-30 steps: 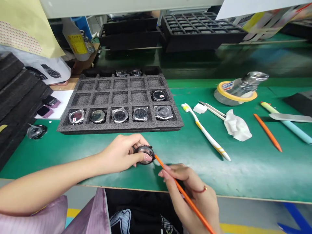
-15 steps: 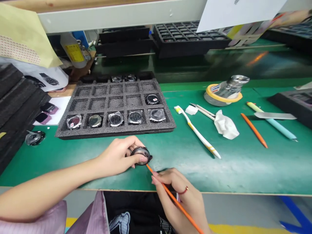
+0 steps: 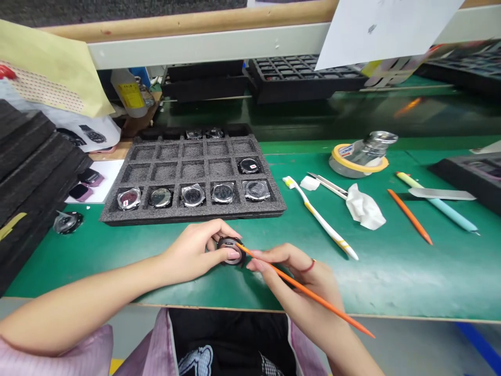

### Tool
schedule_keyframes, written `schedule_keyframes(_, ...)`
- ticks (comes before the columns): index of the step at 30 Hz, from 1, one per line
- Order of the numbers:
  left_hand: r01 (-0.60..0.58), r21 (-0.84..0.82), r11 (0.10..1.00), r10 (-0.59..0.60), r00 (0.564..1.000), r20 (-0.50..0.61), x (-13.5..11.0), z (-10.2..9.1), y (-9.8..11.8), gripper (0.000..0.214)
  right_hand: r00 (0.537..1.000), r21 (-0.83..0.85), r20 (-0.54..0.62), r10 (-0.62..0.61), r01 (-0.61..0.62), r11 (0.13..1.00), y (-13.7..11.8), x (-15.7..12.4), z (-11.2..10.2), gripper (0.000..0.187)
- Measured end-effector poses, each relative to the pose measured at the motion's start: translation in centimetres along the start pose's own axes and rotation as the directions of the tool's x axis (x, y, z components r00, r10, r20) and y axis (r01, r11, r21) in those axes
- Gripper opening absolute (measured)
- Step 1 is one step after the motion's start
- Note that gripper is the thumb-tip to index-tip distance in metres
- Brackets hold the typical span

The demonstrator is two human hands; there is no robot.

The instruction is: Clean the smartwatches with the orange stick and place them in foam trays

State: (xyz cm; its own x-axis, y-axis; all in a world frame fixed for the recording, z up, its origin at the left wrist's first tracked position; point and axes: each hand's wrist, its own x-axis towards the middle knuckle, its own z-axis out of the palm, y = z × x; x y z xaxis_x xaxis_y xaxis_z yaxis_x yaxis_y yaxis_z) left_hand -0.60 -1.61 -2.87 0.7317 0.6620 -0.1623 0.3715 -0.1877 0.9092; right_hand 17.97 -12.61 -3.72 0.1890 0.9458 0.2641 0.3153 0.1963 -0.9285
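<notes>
My left hand [image 3: 195, 250] is closed round a small round watch case [image 3: 230, 249], holding it down on the green mat [image 3: 391, 266] near the table's front edge. My right hand [image 3: 297, 271] pinches a thin orange stick [image 3: 313, 295] like a pen. The stick's tip touches the top of the watch case. Just behind my hands lies a grey foam tray [image 3: 193, 180] with several watch cases in its front row and one in the row behind.
To the right on the mat lie a toothbrush [image 3: 321, 219], tweezers [image 3: 326, 184], a crumpled white wipe [image 3: 364, 208], a second orange stick [image 3: 410, 216], a pale blue pen [image 3: 438, 202] and a tape roll [image 3: 358, 159]. Black foam stacks [image 3: 31, 167] stand at the left. More black trays [image 3: 297, 78] stand behind.
My right hand has swung the orange stick from steep to nearly flat, its tip now on top of the watch case. The view has tilted up slightly. My left hand still grips the case.
</notes>
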Motion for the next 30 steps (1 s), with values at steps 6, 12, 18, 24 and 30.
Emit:
schedule_keyframes(6,0.041,-0.070,0.997,-0.039,0.999,0.024,0.1,-0.1,-0.3,0.027,0.998,0.014,0.006,0.057,-0.057,0.998,0.7,0.4,0.5,0.010)
schedule_keyframes(12,0.051,-0.095,0.994,-0.048,0.998,0.037,0.2,0.0,-0.3,0.023,0.984,-0.066,-0.143,0.108,-0.119,0.991,1.0,-3.7,1.8,0.010)
schedule_keyframes(18,0.049,-0.082,0.995,-0.047,0.998,0.030,0.2,0.0,-0.2,0.023,0.980,-0.060,-0.164,0.108,-0.119,0.991,1.1,-3.1,2.3,0.007)
schedule_keyframes(24,0.064,-0.092,0.994,-0.061,0.997,0.038,0.2,0.0,-0.1,0.022,0.989,-0.179,-0.138,-0.055,0.029,0.983,0.7,-3.2,2.7,0.014)
schedule_keyframes(30,-0.003,-0.153,0.988,0.012,0.998,0.060,-0.5,-0.1,0.2,0.039,0.993,-0.079,-0.110,-0.040,0.031,0.996,0.4,-4.0,1.8,0.015)
